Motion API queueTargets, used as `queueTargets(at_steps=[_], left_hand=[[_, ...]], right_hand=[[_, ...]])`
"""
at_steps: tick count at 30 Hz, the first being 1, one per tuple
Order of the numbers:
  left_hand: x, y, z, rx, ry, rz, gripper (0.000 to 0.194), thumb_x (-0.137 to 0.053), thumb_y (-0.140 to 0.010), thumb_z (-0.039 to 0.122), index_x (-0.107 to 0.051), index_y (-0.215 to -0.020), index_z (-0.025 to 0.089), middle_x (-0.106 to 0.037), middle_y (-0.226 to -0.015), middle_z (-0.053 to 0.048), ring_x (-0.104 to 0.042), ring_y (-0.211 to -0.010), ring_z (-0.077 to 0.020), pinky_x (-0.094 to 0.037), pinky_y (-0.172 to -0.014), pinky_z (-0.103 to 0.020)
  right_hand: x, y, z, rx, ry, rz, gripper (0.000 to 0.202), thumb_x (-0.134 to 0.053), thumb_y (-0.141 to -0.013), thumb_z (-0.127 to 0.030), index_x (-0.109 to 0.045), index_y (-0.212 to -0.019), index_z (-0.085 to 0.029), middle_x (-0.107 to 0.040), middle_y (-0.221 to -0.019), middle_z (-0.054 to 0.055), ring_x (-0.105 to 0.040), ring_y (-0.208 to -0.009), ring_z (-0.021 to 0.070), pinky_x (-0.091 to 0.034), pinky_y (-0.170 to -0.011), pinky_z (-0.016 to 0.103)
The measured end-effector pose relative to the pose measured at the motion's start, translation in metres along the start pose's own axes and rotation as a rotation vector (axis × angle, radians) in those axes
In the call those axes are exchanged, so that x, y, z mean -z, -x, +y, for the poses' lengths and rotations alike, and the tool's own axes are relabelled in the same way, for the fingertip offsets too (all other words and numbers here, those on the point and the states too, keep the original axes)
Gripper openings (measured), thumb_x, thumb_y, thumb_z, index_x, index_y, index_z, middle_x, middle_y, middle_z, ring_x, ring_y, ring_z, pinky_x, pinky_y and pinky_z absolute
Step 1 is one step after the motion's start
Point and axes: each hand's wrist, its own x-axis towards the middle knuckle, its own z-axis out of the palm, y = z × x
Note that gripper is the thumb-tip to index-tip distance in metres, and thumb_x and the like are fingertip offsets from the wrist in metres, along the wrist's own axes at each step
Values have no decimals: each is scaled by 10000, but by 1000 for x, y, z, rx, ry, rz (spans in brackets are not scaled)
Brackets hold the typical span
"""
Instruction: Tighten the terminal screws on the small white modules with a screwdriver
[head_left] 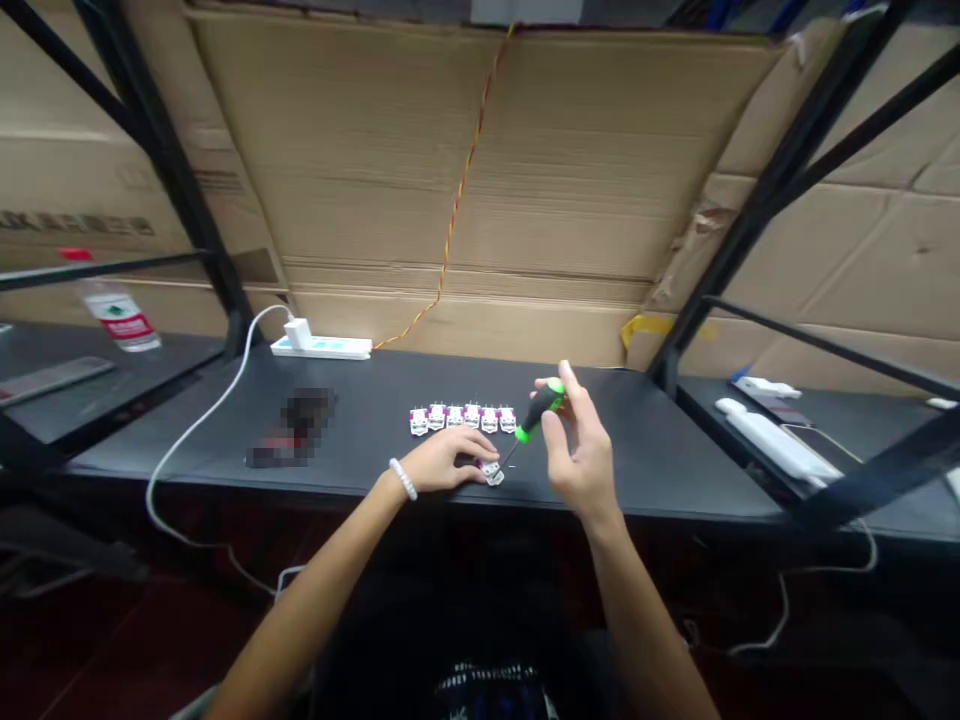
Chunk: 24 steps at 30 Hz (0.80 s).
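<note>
Near the front edge of the dark table (652,450), my left hand (450,458) pinches a small white part (492,473) with a bit of purple on it, pressed to the tabletop. A white beaded bracelet circles that wrist. My right hand (581,445) grips a green and black screwdriver (538,410) by its handle. Its thin shaft slants down to the left, with the tip at the white part; whether it sits in a screw is too small to tell. Just behind my left hand stands a row of several similar white and purple parts (454,416).
A white power strip (322,347) with a plugged-in charger and white cable (196,425) lies at the back left. A blurred dark and red object (292,430) is on the left. Black metal posts (705,250) flank the table; cardboard (570,180) closes the back.
</note>
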Motion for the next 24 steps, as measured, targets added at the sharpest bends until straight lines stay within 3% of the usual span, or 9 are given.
queueTargets(at_steps=[2, 5, 8, 10, 13, 15, 19, 21, 24], left_hand=[[0, 0, 0, 7, -3, -3, 247, -831, -896, 318, -830, -1130, 236, -791, -1214, -95, -714, -1153, -254, -521, -1080, -411], [0, 0, 0, 6, -7, -8, 252, -831, -897, 323, -829, -1134, 236, -789, -1221, -98, -711, -1162, -258, -518, -1087, -418], [1, 0, 1, 3, -8, -9, 247, -834, -893, 315, -830, -1122, 222, -789, -1216, -103, -714, -1156, -259, -521, -1084, -415], [1, 0, 2, 13, -14, -8, 243, -823, -903, 322, -829, -1127, 228, -789, -1218, -99, -712, -1158, -255, -523, -1085, -416], [1, 0, 2, 17, -13, -14, 251, -807, -916, 342, -826, -1144, 238, -788, -1225, -98, -709, -1163, -255, -525, -1087, -425], [1, 0, 2, 11, -9, -14, 253, -803, -918, 348, -826, -1142, 232, -788, -1224, -104, -710, -1160, -258, -527, -1084, -428], [1, 0, 1, 7, -12, -8, 250, -801, -920, 354, -827, -1139, 237, -787, -1220, -101, -709, -1159, -259, -529, -1082, -420], [1, 0, 2, 7, -15, -9, 251, -802, -918, 352, -828, -1140, 236, -787, -1219, -100, -707, -1158, -260, -530, -1077, -417], [1, 0, 2, 4, -13, -9, 258, -799, -921, 347, -825, -1150, 232, -786, -1219, -103, -706, -1156, -260, -531, -1075, -419]], right_hand=[[0, 0, 1, -11, -74, -44, 605, -462, -1077, -309, -312, -1663, -293, -651, -1387, 118, -674, -1208, 254, -572, -1059, 484], [1, -1, -3, 28, 2, -16, 549, -626, -1011, -346, -511, -1545, -295, -646, -1356, 112, -666, -1182, 267, -596, -986, 449], [1, -2, -5, 51, 114, 72, 496, -754, -932, -359, -650, -1413, -298, -628, -1225, 90, -659, -995, 232, -607, -866, 416], [1, -1, -4, 30, 81, 45, 503, -662, -994, -348, -588, -1490, -305, -633, -1237, 92, -664, -990, 226, -605, -907, 439], [1, 0, -2, -1, -62, -54, 553, -465, -1079, -317, -393, -1627, -295, -647, -1358, 114, -673, -1166, 255, -587, -1023, 481], [1, 0, -2, 13, -76, -55, 536, -478, -1073, -326, -423, -1604, -282, -642, -1377, 124, -663, -1205, 270, -589, -1024, 481], [1, -1, -7, 82, 87, 69, 455, -705, -957, -341, -649, -1406, -292, -622, -1234, 103, -657, -1020, 246, -619, -881, 434], [1, -2, -7, 65, 76, 51, 456, -644, -997, -317, -614, -1452, -305, -627, -1239, 99, -657, -1015, 239, -614, -895, 437], [2, -1, -6, 24, -31, -60, 520, -446, -1076, -273, -442, -1596, -295, -633, -1364, 114, -658, -1156, 254, -587, -1004, 468]])
